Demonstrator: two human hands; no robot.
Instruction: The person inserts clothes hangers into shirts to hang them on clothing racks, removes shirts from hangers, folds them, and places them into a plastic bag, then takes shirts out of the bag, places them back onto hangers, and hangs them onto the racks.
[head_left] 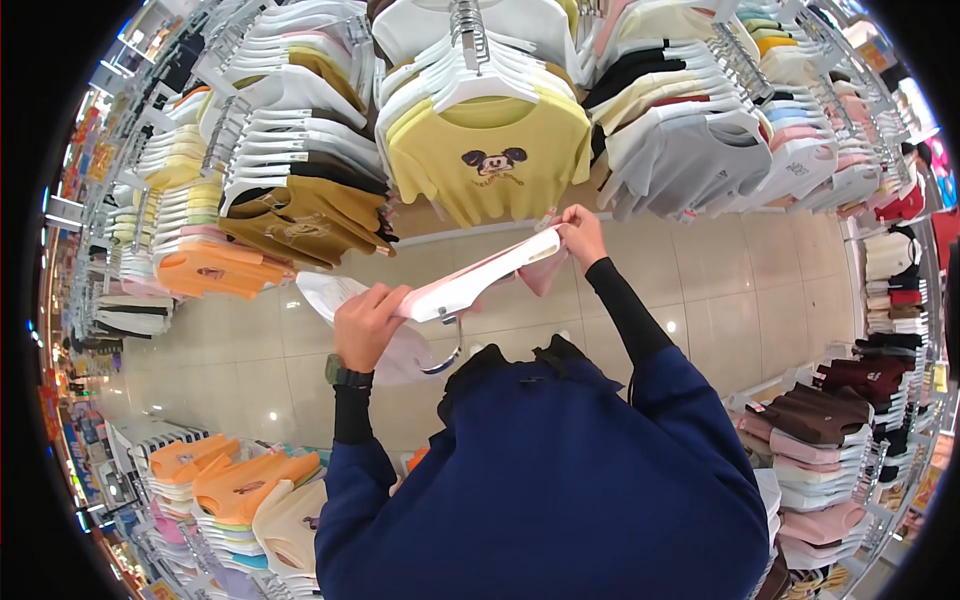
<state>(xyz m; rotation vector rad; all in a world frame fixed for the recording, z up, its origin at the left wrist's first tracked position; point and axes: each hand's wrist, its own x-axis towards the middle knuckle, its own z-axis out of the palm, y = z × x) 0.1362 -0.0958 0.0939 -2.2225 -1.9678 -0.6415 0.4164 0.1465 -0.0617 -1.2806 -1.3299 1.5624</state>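
Observation:
A white plastic hanger (485,282) with a metal hook slants across the middle, its hook hanging down toward the body. My left hand (368,325), with a dark watch at the wrist, is closed around the hanger's left end and the cloth there. At the other end, my right hand (580,236) pinches the pink garment (543,272) beside the hanger's tip. White cloth (400,355) hangs below and behind my left hand. Just beyond the hanger, a yellow T-shirt (488,158) with a cartoon mouse print hangs at the front of a rack.
Brown shirts (305,222) hang at the left of the yellow one, grey shirts (690,160) at its right. Orange shirts (250,485) are on a rack at lower left, dark and pink garments (815,415) at lower right. Tiled floor (700,290) lies between the racks.

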